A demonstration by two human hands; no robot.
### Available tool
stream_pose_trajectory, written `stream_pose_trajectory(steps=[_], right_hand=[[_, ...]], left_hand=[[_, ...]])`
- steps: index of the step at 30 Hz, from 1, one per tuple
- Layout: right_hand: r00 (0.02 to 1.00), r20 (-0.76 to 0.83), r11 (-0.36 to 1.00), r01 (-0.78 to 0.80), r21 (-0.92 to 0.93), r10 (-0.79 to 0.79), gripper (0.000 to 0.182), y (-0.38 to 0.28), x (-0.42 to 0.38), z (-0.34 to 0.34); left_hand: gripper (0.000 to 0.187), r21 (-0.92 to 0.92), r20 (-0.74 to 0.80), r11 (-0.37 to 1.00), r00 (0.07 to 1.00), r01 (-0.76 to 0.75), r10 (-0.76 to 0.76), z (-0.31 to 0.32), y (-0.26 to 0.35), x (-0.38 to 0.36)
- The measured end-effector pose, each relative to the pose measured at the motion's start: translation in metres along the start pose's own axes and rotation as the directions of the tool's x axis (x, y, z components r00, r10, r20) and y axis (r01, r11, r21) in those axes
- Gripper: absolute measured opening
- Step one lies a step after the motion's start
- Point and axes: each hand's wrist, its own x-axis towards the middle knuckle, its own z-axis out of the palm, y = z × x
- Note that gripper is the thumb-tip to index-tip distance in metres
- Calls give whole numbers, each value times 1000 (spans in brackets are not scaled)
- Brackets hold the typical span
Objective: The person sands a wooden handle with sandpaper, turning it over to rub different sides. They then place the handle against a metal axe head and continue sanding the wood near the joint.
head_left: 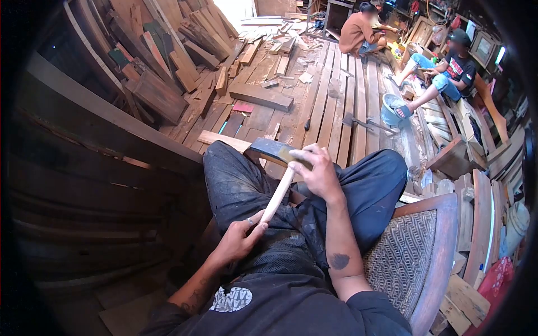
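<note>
Dark shirt (291, 311): nearest the camera, on the near side of the pale stick (277, 197), with a light round print (231, 299) on its front
Pale stick: slanting over the lap, its near end in one hand and its far end at the other
Left hand (240, 239): fingers grasping the near end of the stick
Right hand (319, 175): fingers bent over the stick's far end, pinching a brownish piece (287, 155)
Dark long piece (264, 147): just beyond the stick's far end; whether the two are joined, I cannot tell
Dark trousers (364, 185): knees spread to either side of the stick
Woven panel (398, 263): wood-framed, right of the stick
Bucket (388, 115): beyond the stick and to its right
Dark tool (358, 121): lying on the floor planks (319, 115), between stick and bucket
Leaning boards (179, 50): far left of the stick
Co-workers: one in brown (353, 35), another in a dark top (460, 67), both well beyond the stick, to its right
</note>
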Motion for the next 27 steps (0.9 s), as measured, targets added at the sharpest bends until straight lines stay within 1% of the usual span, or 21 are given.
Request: stream_pose_trajectory(steps=[1,4,5,8,9,11,12,14,16,17,20,21,23,25,27], right_hand=[[998,-66,997,-24,-73,19,35,3,0,1],[998,-48,995,39,-97,-43,36,2,-2,2],[998,-20,998,56,-42,-57,36,0,-3,4],[999,-44,1000,16,-10,-16,36,3,-1,10],[996,-84,1000,-30,-9,29,36,2,0,10],[990,-132,998,-61,-27,57,36,4,0,13],[985,-156,997,-74,-34,68,36,3,1,14],[991,-130,1000,-21,-14,20,35,2,0,17],[993,-112,999,36,-19,-38,34,5,0,22],[992,-126,1000,5,12,-3,32,8,2,23],[973,-220,997,-79,-29,70,30,17,8,24],[971,-227,996,-80,-38,70,29,15,8,24],[980,-199,999,-32,-44,22,28,13,2,24],[986,-168,998,-7,-61,-4,27,10,-1,23],[983,-183,995,-44,-89,27,27,8,3,19]], left_hand=[[48,-3,0,1000,1000,-7,7,0,-4,0],[49,-4,-3,1000,1000,-24,24,1,-6,2],[49,-3,-2,1000,1000,-23,23,1,-6,1],[48,-17,56,997,995,79,-78,-5,14,-2],[48,-16,33,999,999,40,-40,-3,8,-2],[48,-13,-13,999,999,-42,42,2,-9,1],[48,0,-11,999,999,-43,43,2,-8,1],[48,26,-9,999,999,-38,39,0,-3,0],[48,3,1,1000,1000,10,-10,-1,1,-1],[48,-9,8,999,999,33,-33,-1,2,-1],[48,-1,-8,1000,1000,15,-15,0,-1,-1],[48,-9,-14,1000,1000,-17,17,1,-5,0],[48,-25,-31,997,997,-77,76,5,-15,1],[48,-14,-24,998,998,-53,53,3,-11,1],[48,-11,-19,999,999,-33,33,2,-8,0]])
